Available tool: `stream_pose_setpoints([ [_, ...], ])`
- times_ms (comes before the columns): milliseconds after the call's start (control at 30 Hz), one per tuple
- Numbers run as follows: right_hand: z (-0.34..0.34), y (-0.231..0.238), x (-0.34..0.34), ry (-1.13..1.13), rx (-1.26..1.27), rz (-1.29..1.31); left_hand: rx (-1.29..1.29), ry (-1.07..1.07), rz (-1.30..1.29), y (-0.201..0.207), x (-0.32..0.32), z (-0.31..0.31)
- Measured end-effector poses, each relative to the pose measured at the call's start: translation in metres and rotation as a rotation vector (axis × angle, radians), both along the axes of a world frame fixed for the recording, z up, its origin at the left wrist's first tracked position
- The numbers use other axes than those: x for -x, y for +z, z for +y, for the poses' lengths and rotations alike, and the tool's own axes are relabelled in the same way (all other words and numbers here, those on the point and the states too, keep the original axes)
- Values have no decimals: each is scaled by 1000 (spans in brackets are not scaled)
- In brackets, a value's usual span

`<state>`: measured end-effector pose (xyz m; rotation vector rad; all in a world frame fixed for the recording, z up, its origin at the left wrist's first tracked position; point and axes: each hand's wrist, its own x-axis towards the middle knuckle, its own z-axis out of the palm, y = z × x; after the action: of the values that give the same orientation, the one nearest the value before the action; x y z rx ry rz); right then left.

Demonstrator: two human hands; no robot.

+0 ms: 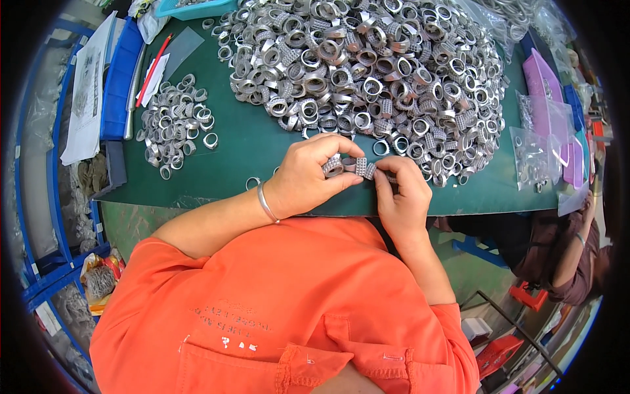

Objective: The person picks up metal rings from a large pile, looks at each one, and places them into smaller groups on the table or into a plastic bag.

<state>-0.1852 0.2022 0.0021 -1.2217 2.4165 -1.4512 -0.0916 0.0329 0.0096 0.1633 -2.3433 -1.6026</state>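
Note:
My left hand (314,169) is curled round a few silver-coloured rings (333,165) with studded bands, pinched between thumb and fingers. Close beside it, my right hand (403,194) pinches another studded ring (371,171) by its band, touching or nearly touching those in the left. Both hands are just above the near edge of the green table (226,167). Right beyond them spreads a large heap of similar rings (367,65). A smaller pile of rings (174,125) lies to the left, and a single ring (252,183) rests by my left wrist.
A red pencil (155,69) and a blue bin (121,82) with papers stand at the left. Clear plastic bags (535,157) and a pink tray (541,75) are at the right. Another person's arm (571,253) shows at far right. Blue shelving (56,197) lines the left side.

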Motion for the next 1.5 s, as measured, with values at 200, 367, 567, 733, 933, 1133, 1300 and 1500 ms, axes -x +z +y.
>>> stream_pose_setpoints([
  [200, 1, 0, -3, 53, 321, -359, -145, -57, -69, 4, -2, 2],
  [367, 0, 0, -3, 86, 369, -330, -416, -86, -216, 8, -2, 1],
  [567, -26, 19, -9, 155, 201, 68, -1371, -132, -480, 12, 1, -1],
  [733, -55, 40, -18, 393, 105, 233, -1660, -116, -400, -5, 2, 0],
  [933, -51, 25, -14, 279, 187, 321, -1096, 326, -27, 32, -33, -49],
  [1133, -37, 10, -12, 325, -27, 200, 641, 789, 329, 9, -88, -163],
  [1300, -46, 13, -18, 426, -212, 147, 809, 651, 71, -7, -103, -175],
  [1500, -57, 11, -27, 533, -290, 205, 801, 656, 129, -2, -103, -168],
])
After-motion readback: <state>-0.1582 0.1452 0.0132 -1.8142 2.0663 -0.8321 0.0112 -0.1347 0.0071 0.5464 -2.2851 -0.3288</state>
